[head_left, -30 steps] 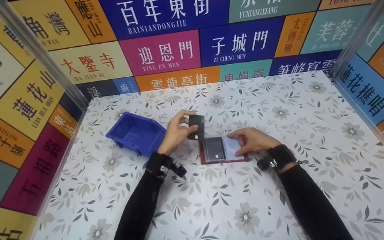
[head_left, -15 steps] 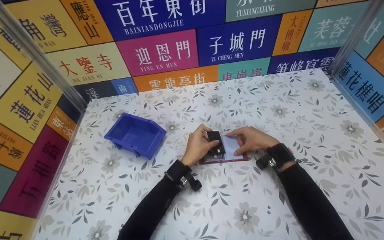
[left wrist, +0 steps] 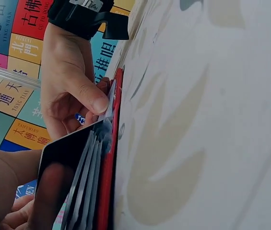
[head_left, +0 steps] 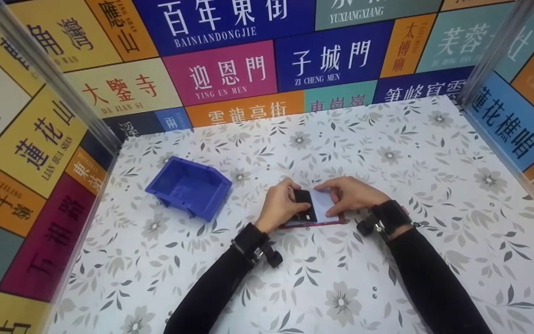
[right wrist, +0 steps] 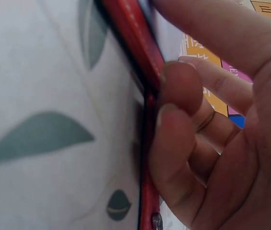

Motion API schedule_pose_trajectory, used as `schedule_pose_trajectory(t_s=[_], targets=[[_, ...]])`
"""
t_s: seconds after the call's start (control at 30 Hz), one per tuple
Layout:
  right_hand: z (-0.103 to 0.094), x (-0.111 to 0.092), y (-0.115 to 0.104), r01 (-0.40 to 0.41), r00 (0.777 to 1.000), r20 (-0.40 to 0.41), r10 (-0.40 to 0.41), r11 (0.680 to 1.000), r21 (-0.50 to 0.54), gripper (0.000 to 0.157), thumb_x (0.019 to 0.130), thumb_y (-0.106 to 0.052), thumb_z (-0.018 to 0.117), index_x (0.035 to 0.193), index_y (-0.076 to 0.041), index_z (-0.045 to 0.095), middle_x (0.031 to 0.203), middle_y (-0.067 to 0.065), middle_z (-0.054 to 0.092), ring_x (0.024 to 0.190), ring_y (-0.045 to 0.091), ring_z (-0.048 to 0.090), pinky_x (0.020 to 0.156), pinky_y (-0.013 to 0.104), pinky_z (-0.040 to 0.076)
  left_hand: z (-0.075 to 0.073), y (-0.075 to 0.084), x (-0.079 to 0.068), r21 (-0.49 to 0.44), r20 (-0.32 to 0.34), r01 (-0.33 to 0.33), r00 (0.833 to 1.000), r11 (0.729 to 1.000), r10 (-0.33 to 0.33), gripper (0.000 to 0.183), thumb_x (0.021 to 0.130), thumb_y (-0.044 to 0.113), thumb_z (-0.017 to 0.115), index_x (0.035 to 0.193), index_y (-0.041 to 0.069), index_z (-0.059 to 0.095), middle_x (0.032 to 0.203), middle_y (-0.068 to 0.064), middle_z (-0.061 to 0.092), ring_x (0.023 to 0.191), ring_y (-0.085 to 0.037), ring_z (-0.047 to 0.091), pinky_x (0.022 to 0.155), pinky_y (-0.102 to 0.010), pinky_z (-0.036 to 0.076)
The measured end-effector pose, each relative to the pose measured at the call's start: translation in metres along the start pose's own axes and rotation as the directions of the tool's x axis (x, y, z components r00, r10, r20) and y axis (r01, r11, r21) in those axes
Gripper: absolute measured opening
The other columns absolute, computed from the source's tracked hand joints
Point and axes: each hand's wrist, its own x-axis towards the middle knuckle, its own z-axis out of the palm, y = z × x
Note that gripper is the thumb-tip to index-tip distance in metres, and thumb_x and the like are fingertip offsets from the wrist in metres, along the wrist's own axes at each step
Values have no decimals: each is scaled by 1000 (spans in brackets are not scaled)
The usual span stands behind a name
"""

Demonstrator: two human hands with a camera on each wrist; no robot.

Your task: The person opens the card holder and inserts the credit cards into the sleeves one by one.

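Observation:
A red card holder [head_left: 313,225] lies spread on the table, its clear sleeves [left wrist: 83,184] fanned up on the left side and a pale page [head_left: 324,200] on the right. In my left hand [head_left: 277,204] a black card [head_left: 303,199] is pinched, thumb on its face, over the left-hand sleeves. Whether the card's edge is inside a sleeve I cannot tell. My right hand [head_left: 356,196] holds the right side of the holder, thumb on the page; in the right wrist view its curled fingers [right wrist: 176,139] touch the red cover [right wrist: 149,124].
A blue plastic bin [head_left: 190,188] stands to the left of my hands. The table [head_left: 341,278] has a white floral covering. Walls with colourful sign panels [head_left: 220,74] rise at the back and both sides.
My left hand has brought the black card right and down, from beside the card holder to over its left-hand sleeves. The right hand has stayed at the holder's right side.

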Motion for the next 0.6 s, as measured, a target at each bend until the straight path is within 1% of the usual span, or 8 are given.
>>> schedule_pose_trajectory(t_s=[0.07, 0.17, 0.23, 0.3, 0.43, 0.53, 0.6], targets=[[0, 0, 0, 0, 1000, 5, 0, 1000, -3, 76, 74, -18, 94, 143, -9, 63, 73, 0, 61, 61, 11, 52, 58, 22, 43, 0, 1, 0, 27, -26, -20, 999, 999, 21, 44, 77, 18, 92, 110, 6, 66, 74, -1, 65, 65, -8, 58, 64, -22, 48], [0, 0, 0, -3, 1000, 10, 3, 1000, -10, 76, 75, -18, 93, 144, -10, 62, 73, 0, 61, 61, 11, 52, 58, 22, 43, 2, 1, 0, 77, -87, -52, 995, 996, 58, 44, 78, 19, 91, 112, 8, 66, 76, -2, 67, 66, -11, 60, 64, -24, 48], [0, 0, 0, -7, 1000, 8, 7, 1000, -13, 76, 75, -18, 94, 143, -10, 62, 74, 0, 61, 61, 11, 52, 58, 22, 43, 3, 2, 0, 100, -105, -60, 992, 993, 71, 44, 79, 20, 91, 112, 8, 65, 75, -1, 67, 65, -12, 61, 64, -25, 48], [0, 0, 0, -10, 1000, 3, 10, 1000, -16, 76, 74, -18, 94, 143, -10, 62, 74, 0, 61, 62, 11, 52, 58, 22, 43, 4, 2, -1, 111, -97, -59, 993, 992, 70, 45, 79, 21, 91, 113, 8, 64, 74, 0, 66, 65, -11, 61, 64, -25, 49], [0, -1, -1, -13, 1000, -2, 13, 1000, -13, 77, 73, -18, 94, 142, -9, 63, 75, 0, 61, 62, 11, 53, 59, 23, 44, 5, 2, -3, 102, -47, -47, 998, 994, 52, 47, 78, 25, 91, 112, 8, 64, 71, 2, 64, 64, -9, 59, 64, -25, 49], [0, -1, -1, -13, 1000, -3, 13, 1000, -16, 77, 73, -20, 94, 142, -10, 63, 75, 0, 62, 63, 12, 53, 59, 23, 44, 5, 3, -3, 94, -34, -44, 998, 995, 48, 48, 78, 26, 92, 112, 7, 64, 73, 1, 65, 65, -10, 60, 64, -25, 50], [0, -1, -1, -11, 1000, -4, 11, 1000, -20, 77, 73, -21, 94, 142, -10, 63, 75, 0, 62, 63, 12, 53, 58, 23, 44, 5, 3, -4, 99, -31, -48, 998, 994, 52, 48, 78, 28, 92, 112, 7, 65, 77, -2, 68, 68, -13, 63, 66, -26, 52]])
